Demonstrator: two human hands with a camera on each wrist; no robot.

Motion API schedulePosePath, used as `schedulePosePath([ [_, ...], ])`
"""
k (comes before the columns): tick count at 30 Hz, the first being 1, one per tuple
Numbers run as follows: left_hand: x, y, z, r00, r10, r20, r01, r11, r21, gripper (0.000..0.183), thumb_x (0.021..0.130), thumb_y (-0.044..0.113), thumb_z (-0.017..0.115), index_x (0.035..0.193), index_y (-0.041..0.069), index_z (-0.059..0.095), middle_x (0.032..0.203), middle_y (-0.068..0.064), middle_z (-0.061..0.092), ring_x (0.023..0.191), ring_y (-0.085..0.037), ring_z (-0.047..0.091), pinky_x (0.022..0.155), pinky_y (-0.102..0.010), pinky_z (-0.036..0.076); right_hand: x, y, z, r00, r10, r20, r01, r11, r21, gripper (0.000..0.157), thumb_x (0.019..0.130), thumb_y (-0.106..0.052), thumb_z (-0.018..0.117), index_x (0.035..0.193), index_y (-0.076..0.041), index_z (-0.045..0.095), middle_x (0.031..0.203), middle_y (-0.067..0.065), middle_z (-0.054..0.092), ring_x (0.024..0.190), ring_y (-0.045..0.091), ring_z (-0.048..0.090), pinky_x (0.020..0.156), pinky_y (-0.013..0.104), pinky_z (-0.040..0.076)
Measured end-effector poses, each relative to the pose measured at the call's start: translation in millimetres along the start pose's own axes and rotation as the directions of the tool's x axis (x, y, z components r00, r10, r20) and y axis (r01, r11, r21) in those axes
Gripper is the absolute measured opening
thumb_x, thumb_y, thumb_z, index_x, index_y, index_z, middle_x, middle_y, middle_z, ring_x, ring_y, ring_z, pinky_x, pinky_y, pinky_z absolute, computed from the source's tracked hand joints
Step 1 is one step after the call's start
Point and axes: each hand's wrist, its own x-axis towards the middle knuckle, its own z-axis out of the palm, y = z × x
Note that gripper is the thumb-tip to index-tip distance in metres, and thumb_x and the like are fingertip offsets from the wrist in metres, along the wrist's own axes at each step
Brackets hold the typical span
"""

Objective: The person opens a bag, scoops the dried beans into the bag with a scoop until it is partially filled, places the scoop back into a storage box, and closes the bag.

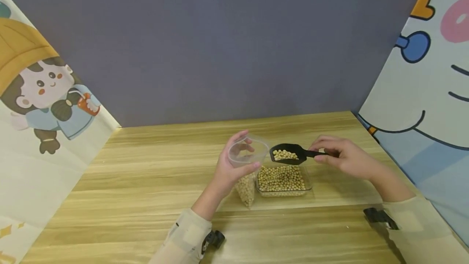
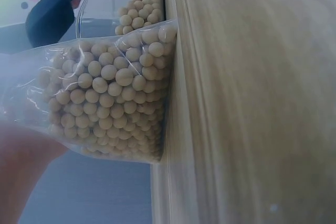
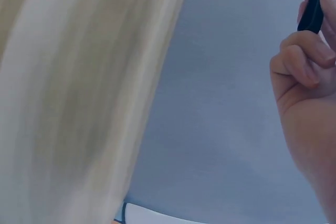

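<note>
My left hand (image 1: 228, 165) grips a clear plastic cup (image 1: 249, 150), its thumb on the near side and fingers round the far side. By its handle, my right hand (image 1: 342, 155) pinches a black scoop (image 1: 301, 152). Soybeans (image 1: 285, 155) lie in the scoop's bowl, which is right beside the cup's rim and above a clear rectangular container (image 1: 283, 193) full of soybeans. Partly hidden under the left hand, a clear plastic bag (image 1: 246, 190) of soybeans stands on the table. The left wrist view shows this bag (image 2: 110, 93) close up.
The wood-grain table (image 1: 146, 182) reaches back to a grey panel (image 1: 234, 44). Side panels with cartoon prints flank it at left (image 1: 47, 105) and right (image 1: 414, 93). A small pale speck (image 1: 347, 227) lies on the table near the right forearm.
</note>
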Motion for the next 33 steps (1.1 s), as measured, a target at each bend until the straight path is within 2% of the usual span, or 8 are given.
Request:
schedulePosePath([
  [5, -1.1, 2.6, -0.4, 1.000, -0.005, -0.002, 0.005, 1.000, 0.005, 0.089, 0.079, 0.005, 0.085, 0.158, 0.011, 0.045, 0.134, 0.001, 0.055, 0.127, -0.030, 0.055, 0.107, -0.035, 0.060, 7.3, -12.6, -11.8, 0.999, -0.026, -0.028, 0.026, 1.000, -0.012, 0.033, 0.095, 0.004, 0.072, 0.119, -0.019, 0.076, 0.112, -0.010, 0.068, 0.063, 0.004, 0.045, 0.055, 0.020, 0.042],
  [11, -2.2, 0.8, -2.6, 1.000, -0.011, -0.003, 0.011, 1.000, -0.002, 0.090, 0.079, 0.002, 0.084, 0.158, 0.011, 0.044, 0.136, 0.001, 0.055, 0.126, -0.027, 0.055, 0.107, -0.035, 0.059, 23.2, -28.9, -39.6, 0.998, -0.046, -0.046, 0.041, 0.993, -0.111, 0.036, 0.094, 0.004, 0.074, 0.119, -0.022, 0.076, 0.112, -0.015, 0.066, 0.060, 0.002, 0.043, 0.053, 0.019, 0.040],
  [15, -2.1, -0.4, -4.5, 1.000, -0.006, 0.004, 0.006, 1.000, -0.001, 0.092, 0.079, 0.000, 0.084, 0.159, 0.010, 0.042, 0.137, -0.001, 0.053, 0.127, -0.029, 0.054, 0.112, -0.043, 0.057, 40.1, -41.0, -57.6, 0.993, -0.113, -0.019, 0.109, 0.981, -0.158, 0.038, 0.093, 0.005, 0.075, 0.120, -0.021, 0.077, 0.111, -0.015, 0.066, 0.061, 0.001, 0.044, 0.054, 0.017, 0.040],
  [19, -1.0, -0.7, -5.1, 1.000, -0.001, 0.020, 0.001, 1.000, 0.013, 0.093, 0.078, 0.000, 0.084, 0.160, 0.011, 0.041, 0.140, -0.006, 0.051, 0.129, -0.033, 0.053, 0.118, -0.055, 0.051, 57.7, -54.8, -70.8, 0.981, -0.186, 0.047, 0.192, 0.960, -0.202, 0.036, 0.093, 0.002, 0.076, 0.120, -0.021, 0.077, 0.113, -0.013, 0.067, 0.062, -0.001, 0.044, 0.057, 0.015, 0.040],
  [22, -0.1, -1.1, -5.0, 1.000, 0.002, 0.027, -0.002, 1.000, 0.028, 0.093, 0.078, 0.001, 0.083, 0.160, 0.012, 0.041, 0.140, -0.008, 0.051, 0.129, -0.034, 0.052, 0.119, -0.060, 0.048, 70.9, -66.2, -76.5, 0.975, -0.187, 0.117, 0.209, 0.950, -0.230, 0.033, 0.095, -0.002, 0.076, 0.122, -0.021, 0.077, 0.114, -0.011, 0.068, 0.062, -0.003, 0.044, 0.058, 0.016, 0.041],
  [25, 0.6, -1.3, -4.9, 0.999, 0.005, 0.037, -0.006, 0.999, 0.034, 0.093, 0.078, 0.004, 0.084, 0.160, 0.013, 0.042, 0.139, -0.006, 0.051, 0.131, -0.039, 0.051, 0.119, -0.054, 0.050, 83.1, -78.3, -80.1, 0.969, -0.163, 0.184, 0.208, 0.943, -0.261, 0.030, 0.097, -0.007, 0.075, 0.123, -0.022, 0.076, 0.115, -0.010, 0.068, 0.063, -0.003, 0.045, 0.060, 0.018, 0.043],
  [29, 1.0, -1.0, -4.8, 0.999, 0.003, 0.046, -0.004, 1.000, 0.028, 0.093, 0.079, 0.009, 0.087, 0.160, 0.013, 0.042, 0.138, -0.003, 0.052, 0.134, -0.048, 0.047, 0.116, -0.040, 0.053, 97.0, -92.5, -82.9, 0.954, -0.136, 0.267, 0.219, 0.926, -0.308, 0.026, 0.100, -0.014, 0.073, 0.124, -0.024, 0.076, 0.114, -0.013, 0.066, 0.066, -0.003, 0.048, 0.063, 0.021, 0.046],
  [33, 1.3, -0.3, -4.5, 0.999, -0.005, 0.046, 0.003, 1.000, 0.028, 0.095, 0.078, 0.012, 0.088, 0.161, 0.012, 0.041, 0.139, -0.007, 0.051, 0.134, -0.046, 0.049, 0.114, -0.037, 0.055, 108.3, -103.6, -83.4, 0.937, -0.104, 0.334, 0.229, 0.904, -0.362, 0.021, 0.102, -0.019, 0.072, 0.121, -0.025, 0.077, 0.110, -0.015, 0.065, 0.072, -0.003, 0.051, 0.069, 0.025, 0.050],
])
